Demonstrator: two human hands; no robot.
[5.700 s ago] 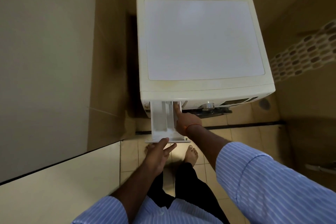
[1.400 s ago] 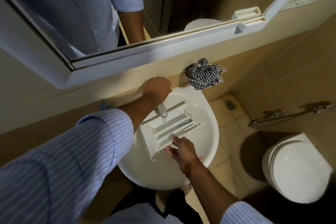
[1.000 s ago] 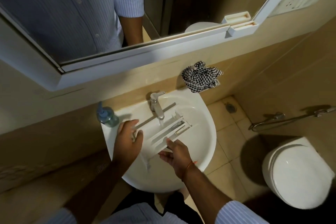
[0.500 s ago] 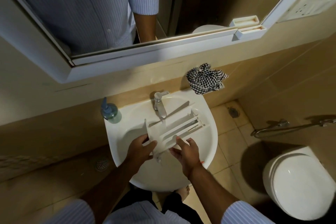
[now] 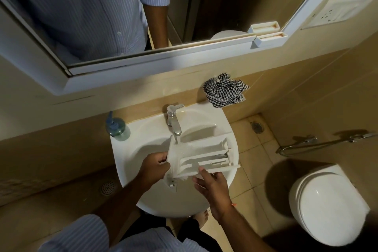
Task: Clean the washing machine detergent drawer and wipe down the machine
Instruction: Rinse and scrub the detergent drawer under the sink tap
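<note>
Head view: left hand [image 5: 155, 168] grips detergent drawer [image 5: 201, 156] under tap [image 5: 173, 121]; right hand [image 5: 212, 186] released, fingers straight

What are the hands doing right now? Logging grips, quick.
Left hand: grips the end of the white plastic detergent drawer.
Right hand: fingers straight, supporting the drawer's near edge.

The detergent drawer [image 5: 201, 156] is filling the middle of the sink [image 5: 184, 202], its near-left corner sitting right under the tap [image 5: 173, 122]. Both hands are crowding the front rim. Open basin is lying left of the drawer, while the soap bottle [image 5: 117, 128] and checked cloth [image 5: 224, 91] are blocking the back corners.
</note>
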